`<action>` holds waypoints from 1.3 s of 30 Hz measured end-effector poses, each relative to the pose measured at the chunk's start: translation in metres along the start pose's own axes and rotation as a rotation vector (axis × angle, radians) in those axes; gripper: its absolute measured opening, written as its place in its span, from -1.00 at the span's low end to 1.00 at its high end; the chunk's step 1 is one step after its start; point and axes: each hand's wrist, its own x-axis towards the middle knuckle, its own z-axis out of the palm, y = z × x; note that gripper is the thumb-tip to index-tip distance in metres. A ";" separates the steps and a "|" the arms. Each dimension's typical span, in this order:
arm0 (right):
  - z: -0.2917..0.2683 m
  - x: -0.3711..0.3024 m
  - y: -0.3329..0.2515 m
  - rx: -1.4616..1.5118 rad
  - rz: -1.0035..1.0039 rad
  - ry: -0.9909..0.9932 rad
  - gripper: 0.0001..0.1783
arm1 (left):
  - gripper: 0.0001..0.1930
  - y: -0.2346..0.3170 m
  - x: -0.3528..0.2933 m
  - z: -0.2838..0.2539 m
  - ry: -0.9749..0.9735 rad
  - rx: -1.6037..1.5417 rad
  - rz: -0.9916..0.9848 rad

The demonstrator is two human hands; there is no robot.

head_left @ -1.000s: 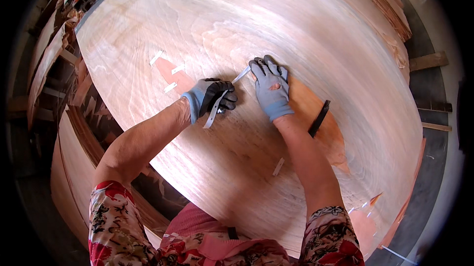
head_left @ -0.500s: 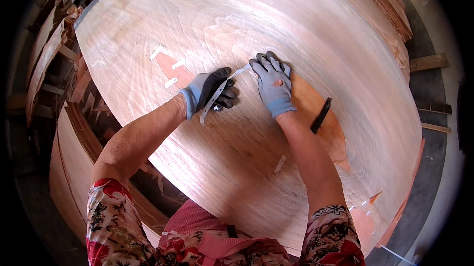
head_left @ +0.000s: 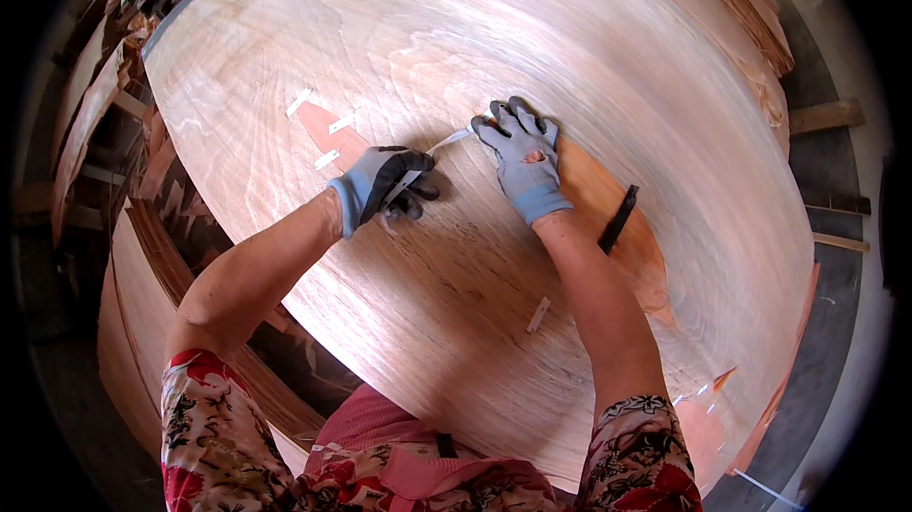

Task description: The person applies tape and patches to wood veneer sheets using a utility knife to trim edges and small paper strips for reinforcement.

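Both my hands wear grey-blue gloves with dark fingertips, over a large pale wood veneer sheet (head_left: 456, 265). My left hand (head_left: 380, 184) is closed on a white perforated tape strip (head_left: 448, 141), which runs slightly twisted toward the other hand. Lying on the veneer with fingers spread, my right hand (head_left: 521, 156) presses down at the tape's far end. Part of an orange-brown veneer patch (head_left: 589, 180) is under that hand and wrist. A dark, narrow bar-like tool (head_left: 619, 219) rests on this patch, beside my right forearm.
A reddish patch (head_left: 337, 139) with several white tape pieces lies left of my hands. One short tape piece (head_left: 539, 315) sits nearer me. Another patch (head_left: 701, 431) is at the lower right. Stacked veneer (head_left: 152, 293) and scraps lie left; more sheets (head_left: 736, 9) are at the far right.
My left hand has moved slightly left and down with the tape strip, which now looks more twisted between the hands. My right hand stays nearly in place, its fingers shifted a little.
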 end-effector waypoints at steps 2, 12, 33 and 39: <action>-0.001 -0.002 0.002 -0.010 0.015 -0.016 -0.63 | -0.58 0.006 -0.012 0.005 0.080 0.182 0.056; 0.001 -0.001 -0.001 -0.038 -0.012 -0.028 -0.61 | -0.71 -0.010 -0.034 -0.007 0.244 0.358 0.172; -0.013 0.003 -0.007 0.009 0.034 0.068 -0.47 | -0.74 -0.007 -0.086 -0.051 0.193 0.016 0.135; -0.041 -0.004 -0.016 0.297 0.168 0.158 -0.35 | -0.80 -0.038 -0.098 -0.007 -0.085 -0.447 0.303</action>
